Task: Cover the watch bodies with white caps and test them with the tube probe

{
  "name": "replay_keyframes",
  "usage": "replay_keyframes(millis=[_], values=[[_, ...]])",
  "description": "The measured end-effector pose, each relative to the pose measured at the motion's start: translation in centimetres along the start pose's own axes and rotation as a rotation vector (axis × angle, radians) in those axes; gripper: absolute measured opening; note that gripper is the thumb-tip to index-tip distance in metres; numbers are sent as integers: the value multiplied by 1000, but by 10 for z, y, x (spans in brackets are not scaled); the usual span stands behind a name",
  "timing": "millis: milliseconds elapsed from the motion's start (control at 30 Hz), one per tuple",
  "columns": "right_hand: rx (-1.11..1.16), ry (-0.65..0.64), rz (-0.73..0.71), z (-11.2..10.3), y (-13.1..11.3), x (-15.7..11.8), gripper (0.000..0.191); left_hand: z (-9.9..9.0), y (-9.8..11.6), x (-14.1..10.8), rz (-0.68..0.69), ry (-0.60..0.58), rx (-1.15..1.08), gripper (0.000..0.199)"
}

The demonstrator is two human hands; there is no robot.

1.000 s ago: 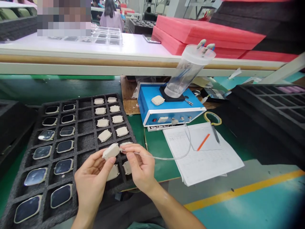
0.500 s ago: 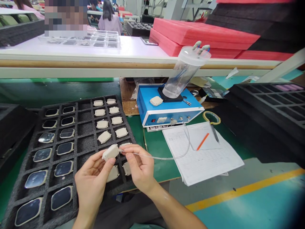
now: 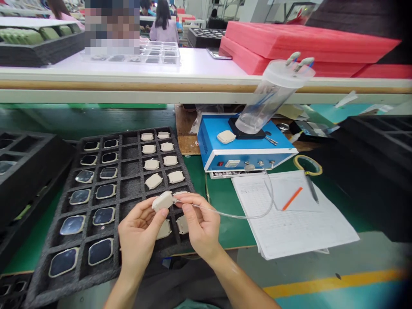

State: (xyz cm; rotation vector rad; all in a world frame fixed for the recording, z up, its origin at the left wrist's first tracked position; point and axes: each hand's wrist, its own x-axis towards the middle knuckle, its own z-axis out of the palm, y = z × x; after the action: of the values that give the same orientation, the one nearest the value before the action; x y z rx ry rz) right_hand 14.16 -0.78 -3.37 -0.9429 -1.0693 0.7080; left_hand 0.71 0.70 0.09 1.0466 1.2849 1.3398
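Observation:
Between the thumb and fingers of my left hand (image 3: 138, 234) is a cream watch case (image 3: 162, 201), tilted above the tray. My right hand (image 3: 204, 229) pinches the tip end of a thin clear tube (image 3: 240, 216). That tip meets the side edge of the case; the fingers partly hide the contact. Under both hands lies a dark foam tray (image 3: 130, 165). Its right columns hold cream watch cases (image 3: 153, 181), and its left columns hold watches with dark screens (image 3: 105, 191). The tube runs to the front of a blue machine box (image 3: 212, 148).
A clear cylinder (image 3: 262, 107) and another cream case (image 3: 226, 137) stand on the box. To the right are papers (image 3: 302, 236), a pen (image 3: 311, 189) and a tape roll (image 3: 308, 165). Black foam trays flank the bench, and a shelf (image 3: 199, 83) crosses behind. People sit beyond.
The view has swung left, so everything sits further right in the picture. Both hands keep the same hold, with the tube tip still at the case's edge.

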Motion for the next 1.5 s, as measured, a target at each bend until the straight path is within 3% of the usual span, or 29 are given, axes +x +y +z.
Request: replay_keyframes(millis=[233, 1500], values=[[19, -4, 15, -1, 1, -3, 15, 1, 6, -2, -8, -20, -21, 43], [69, -1, 23, 3, 4, 2, 16, -3, -5, 6, 15, 21, -73, 45]])
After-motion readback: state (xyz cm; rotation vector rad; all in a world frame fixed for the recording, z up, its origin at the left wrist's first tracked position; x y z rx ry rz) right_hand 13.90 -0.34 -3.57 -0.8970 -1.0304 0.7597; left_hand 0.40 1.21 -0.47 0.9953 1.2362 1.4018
